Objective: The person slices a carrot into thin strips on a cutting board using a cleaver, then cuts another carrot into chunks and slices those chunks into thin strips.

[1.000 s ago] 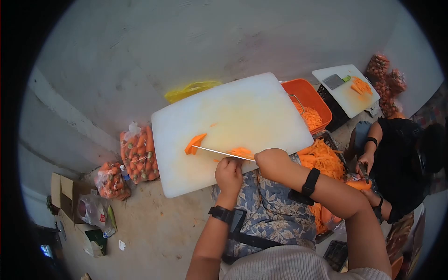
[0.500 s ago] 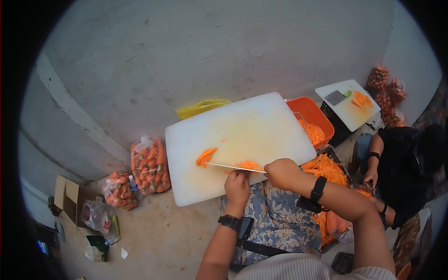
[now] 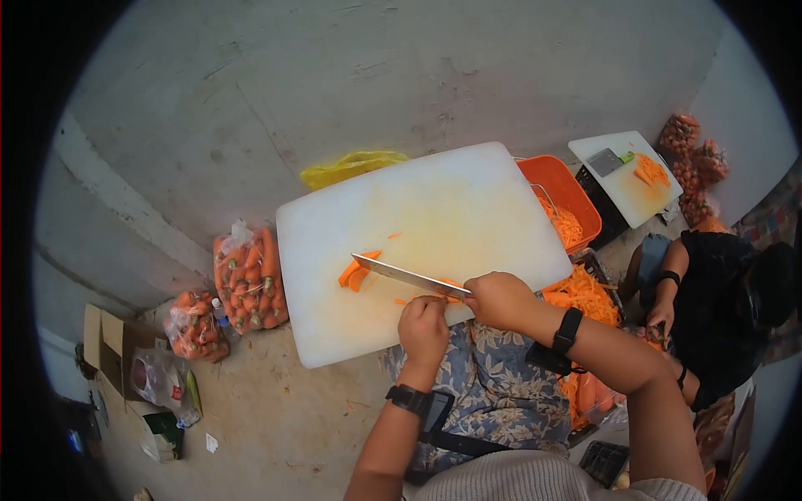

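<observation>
Knife (image 3: 409, 276): a second ago the blade showed as a thin line, standing on its edge. Now its broad flat side faces up, tipped over, with the tip by the loose carrot pieces.
Meaning: judging by that, the downward cut is over for the moment and the blade is out of its slicing stance.
Carrot pieces (image 3: 354, 271): on the cutting board (image 3: 451, 200), left of its middle and touching the blade tip, much where they lay before.
Carrot slices (image 3: 447, 286): thin bits near the board's near edge, by the heel of the blade.
Right hand (image 3: 499, 299): a closed fist round the knife handle at the near edge. The wrist bends inward and the forearm comes in from the lower right.
Left hand (image 3: 423, 327): knuckles up, fingers curled down at the near edge, just beside the blade. The fingertips are hidden, so I cannot tell whether they pin any carrot.
Around: an orange crate (image 3: 576, 188) sits off the board's far right corner and bags of carrots (image 3: 251, 280) lie off its left edge. A co-worker (image 3: 727, 292) sits to the right.
</observation>
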{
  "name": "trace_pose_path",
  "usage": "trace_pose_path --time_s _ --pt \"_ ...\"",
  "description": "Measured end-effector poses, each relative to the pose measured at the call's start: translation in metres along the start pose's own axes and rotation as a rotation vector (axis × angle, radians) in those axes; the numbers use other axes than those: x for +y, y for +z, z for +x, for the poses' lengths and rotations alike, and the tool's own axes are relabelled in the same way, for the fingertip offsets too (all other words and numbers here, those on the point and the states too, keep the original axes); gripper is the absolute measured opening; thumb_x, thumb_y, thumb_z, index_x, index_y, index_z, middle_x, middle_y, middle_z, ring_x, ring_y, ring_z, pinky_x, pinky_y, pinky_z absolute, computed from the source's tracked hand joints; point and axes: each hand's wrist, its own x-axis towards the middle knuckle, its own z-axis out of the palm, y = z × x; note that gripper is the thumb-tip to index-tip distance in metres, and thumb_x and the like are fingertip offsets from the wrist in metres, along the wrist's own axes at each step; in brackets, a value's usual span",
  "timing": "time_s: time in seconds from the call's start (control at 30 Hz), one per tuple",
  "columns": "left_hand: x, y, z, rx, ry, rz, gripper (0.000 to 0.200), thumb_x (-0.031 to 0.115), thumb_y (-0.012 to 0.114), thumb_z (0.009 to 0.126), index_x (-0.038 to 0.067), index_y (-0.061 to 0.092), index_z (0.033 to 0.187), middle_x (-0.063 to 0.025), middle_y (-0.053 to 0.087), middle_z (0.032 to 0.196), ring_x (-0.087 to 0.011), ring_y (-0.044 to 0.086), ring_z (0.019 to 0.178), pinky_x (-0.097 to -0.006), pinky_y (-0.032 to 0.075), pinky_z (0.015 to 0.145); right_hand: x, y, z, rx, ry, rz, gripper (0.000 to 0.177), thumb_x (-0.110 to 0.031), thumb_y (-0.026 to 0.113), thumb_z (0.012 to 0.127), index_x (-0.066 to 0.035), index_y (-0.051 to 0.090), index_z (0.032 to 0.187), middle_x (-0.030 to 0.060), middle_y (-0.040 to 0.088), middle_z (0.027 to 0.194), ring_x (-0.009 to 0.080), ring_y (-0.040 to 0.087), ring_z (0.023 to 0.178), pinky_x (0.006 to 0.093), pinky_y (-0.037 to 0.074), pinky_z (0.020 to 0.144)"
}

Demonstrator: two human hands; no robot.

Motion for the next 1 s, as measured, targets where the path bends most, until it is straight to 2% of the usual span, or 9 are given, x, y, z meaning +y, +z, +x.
trace_pose_path --time_s 0.03,0.17,0.27,0.53,0.87,0.93,1.0 --pt "0.000 0.000 -0.001 0.008 -0.001 0.003 0.006 0.001 0.069 0.075 0.005 0.067 0.079 -0.0098 0.061 0.080 -0.0323 0.060 0.074 -0.0407 0.049 0.065 0.000 0.004 0.004 0.030 -0.021 0.033 0.019 -0.021 0.062 0.086 -0.003 0.065 0.084 0.0206 0.065 0.071 0.0390 0.065 0.070 0.0498 0.051 0.064" --pt "0.002 0.000 -0.001 0.005 -0.006 0.030 0.007 0.001 0.069 0.075 0.005 0.068 0.081 -0.0101 0.061 0.080 -0.0327 0.060 0.075 -0.0411 0.049 0.066 -0.004 0.018 -0.002 0.068 -0.003 -0.032 0.020 -0.022 0.062 0.086 -0.002 0.065 0.082 0.0205 0.065 0.071 0.0387 0.065 0.068 0.0491 0.051 0.063" --pt "0.001 0.001 -0.003 0.037 0.016 0.102 0.009 0.002 0.069 0.076 0.006 0.069 0.084 -0.0108 0.061 0.081 -0.0335 0.060 0.076 -0.0421 0.049 0.067 -0.003 0.015 -0.008 0.080 -0.069 -0.054 0.022 -0.023 0.063 0.086 -0.002 0.065 0.080 0.0199 0.065 0.069 0.0382 0.065 0.066 0.0477 0.051 0.061" --pt "-0.003 0.001 -0.004 0.022 0.016 0.066 0.009 0.007 0.070 0.077 0.007 0.070 0.085 -0.0103 0.062 0.079 -0.0324 0.060 0.076 -0.0427 0.049 0.066 -0.005 -0.023 -0.021 -0.084 -0.089 -0.228 0.018 -0.022 0.062 0.086 -0.004 0.068 0.084 0.0170 0.066 0.070 0.0355 0.066 0.068 0.0462 0.052 0.062" --pt "-0.002 0.000 -0.002 0.007 0.000 0.054 0.008 0.004 0.070 0.075 0.005 0.069 0.083 -0.0111 0.063 0.080 -0.0333 0.060 0.074 -0.0420 0.049 0.065 0.004 -0.002 -0.022 -0.033 -0.042 -0.141 0.016 -0.018 0.062 0.086 -0.002 0.065 0.087 0.0175 0.065 0.068 0.0357 0.065 0.065 0.0466 0.051 0.059" --pt "-0.002 0.000 0.000 0.016 -0.001 0.050 0.010 0.003 0.069 0.075 0.004 0.069 0.085 -0.0121 0.063 0.081 -0.0340 0.061 0.075 -0.0422 0.049 0.065 -0.001 -0.002 -0.021 -0.032 -0.010 -0.093 0.013 -0.005 0.063 0.073 -0.001 0.065 0.086 0.0179 0.067 0.073 0.0342 0.068 0.070 0.0449 0.054 0.062" --pt "-0.001 0.000 0.000 0.001 -0.017 0.071 0.011 0.002 0.069 0.075 0.004 0.069 0.085 -0.0126 0.063 0.082 -0.0343 0.061 0.075 -0.0422 0.049 0.066 -0.001 0.007 -0.021 -0.001 -0.020 -0.101 0.012 -0.008 0.062 0.076 -0.001 0.064 0.085 0.0177 0.066 0.070 0.0347 0.067 0.066 0.0453 0.053 0.059"
